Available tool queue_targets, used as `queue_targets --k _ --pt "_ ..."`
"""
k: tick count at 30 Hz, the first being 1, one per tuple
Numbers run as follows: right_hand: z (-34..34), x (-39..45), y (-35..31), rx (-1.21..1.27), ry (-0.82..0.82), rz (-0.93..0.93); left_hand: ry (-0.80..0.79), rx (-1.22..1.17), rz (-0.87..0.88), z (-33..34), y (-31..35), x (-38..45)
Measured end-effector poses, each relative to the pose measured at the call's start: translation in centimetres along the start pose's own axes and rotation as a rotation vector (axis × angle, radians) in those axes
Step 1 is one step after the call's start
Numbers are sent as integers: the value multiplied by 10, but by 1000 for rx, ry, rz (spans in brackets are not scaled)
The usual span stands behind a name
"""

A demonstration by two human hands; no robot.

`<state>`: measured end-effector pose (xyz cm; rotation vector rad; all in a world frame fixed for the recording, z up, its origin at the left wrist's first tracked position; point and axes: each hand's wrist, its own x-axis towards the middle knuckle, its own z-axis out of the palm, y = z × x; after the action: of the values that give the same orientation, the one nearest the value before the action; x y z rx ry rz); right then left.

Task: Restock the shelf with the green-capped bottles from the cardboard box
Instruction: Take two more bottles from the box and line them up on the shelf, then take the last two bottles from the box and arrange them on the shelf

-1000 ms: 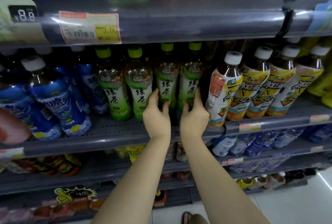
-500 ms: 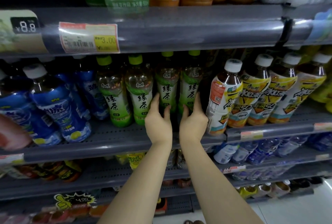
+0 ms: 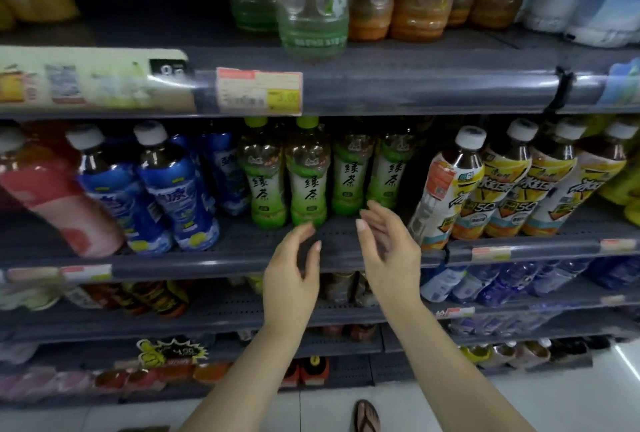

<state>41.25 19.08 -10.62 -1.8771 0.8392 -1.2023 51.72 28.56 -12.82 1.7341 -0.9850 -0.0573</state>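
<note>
Both hands have drawn back from the green-tea bottles they gripped half a second earlier. Left hand [image 3: 291, 279] and right hand [image 3: 389, 248] hover just near of the shelf [image 3: 221, 263], fingers loosely curled and spread, each grip holding nothing. Four green-capped bottles [image 3: 308, 172] stand upright in the middle of that shelf, between blue-labelled bottles [image 3: 173, 189] on the left and yellow-labelled bottles [image 3: 505, 182] on the right.
</note>
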Motion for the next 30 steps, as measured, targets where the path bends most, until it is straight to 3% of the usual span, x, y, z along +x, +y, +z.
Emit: queue_targets --k 5,12,18,30 --pt "48 -53 -60 200 -216 84 -16 200 -53 -84 -52 -56" --pt "175 -167 -139 357 -640 124 74 378 -453 -222 -125 -158" --pt "259 -249 -179 366 -1026 139 361 374 -755 -316 -152 -249" --pt "389 -328 -187 376 -1652 29 776 514 -1201 -356 -211 -344"
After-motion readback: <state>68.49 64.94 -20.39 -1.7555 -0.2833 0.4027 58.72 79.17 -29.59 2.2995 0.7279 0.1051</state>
